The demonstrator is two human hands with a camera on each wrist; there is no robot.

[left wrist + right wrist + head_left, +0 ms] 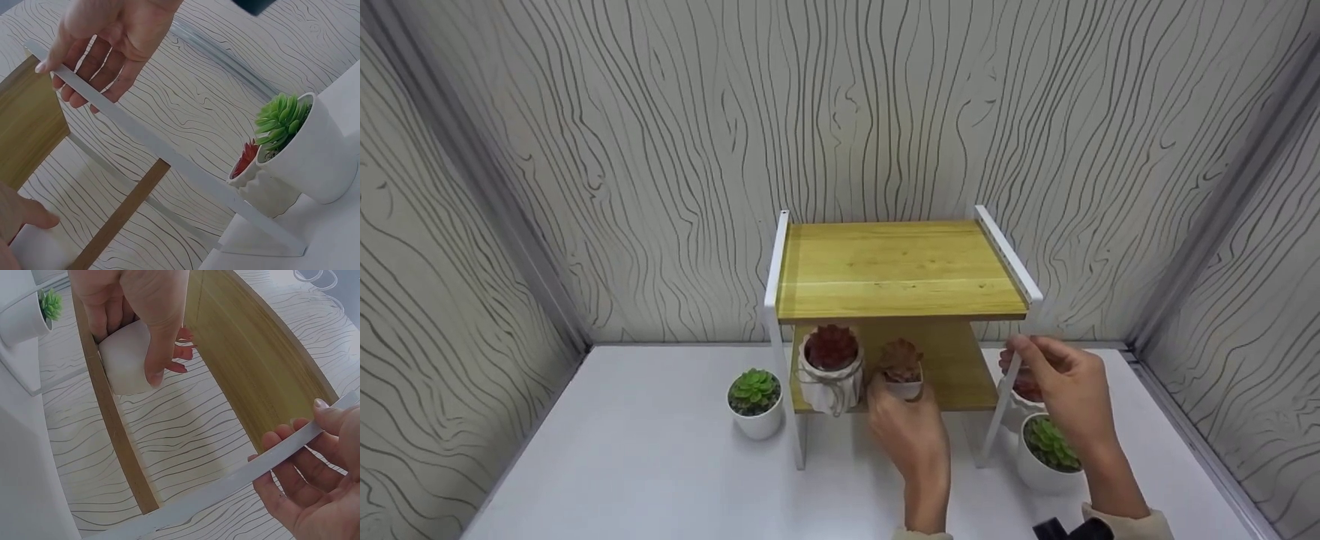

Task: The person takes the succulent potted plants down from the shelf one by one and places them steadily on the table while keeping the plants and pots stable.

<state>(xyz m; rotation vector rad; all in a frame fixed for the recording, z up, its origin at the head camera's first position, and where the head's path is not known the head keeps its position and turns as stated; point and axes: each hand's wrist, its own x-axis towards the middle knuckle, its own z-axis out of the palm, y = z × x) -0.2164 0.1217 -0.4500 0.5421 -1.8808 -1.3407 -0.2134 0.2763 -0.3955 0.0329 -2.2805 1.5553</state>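
In the head view my left hand (915, 435) grips a small potted succulent (901, 360) with reddish leaves. Its white pot (125, 360) is at the front of the lower wooden board (952, 360) of a two-tier shelf; I cannot tell whether it touches the board. Left of it on that board stands another red succulent (831, 349) in a white ribbed pot with a cord tied round it. My right hand (1072, 382) holds the shelf's white right-hand post (225, 481), thumb on one side and fingers on the other.
The upper wooden board (896, 262) lies above both pots. A green succulent (755, 394) stands on the white table (637, 450) left of the shelf. To the right are a green succulent (315, 157) and a red one (264, 188), both in white pots. Patterned walls surround the table.
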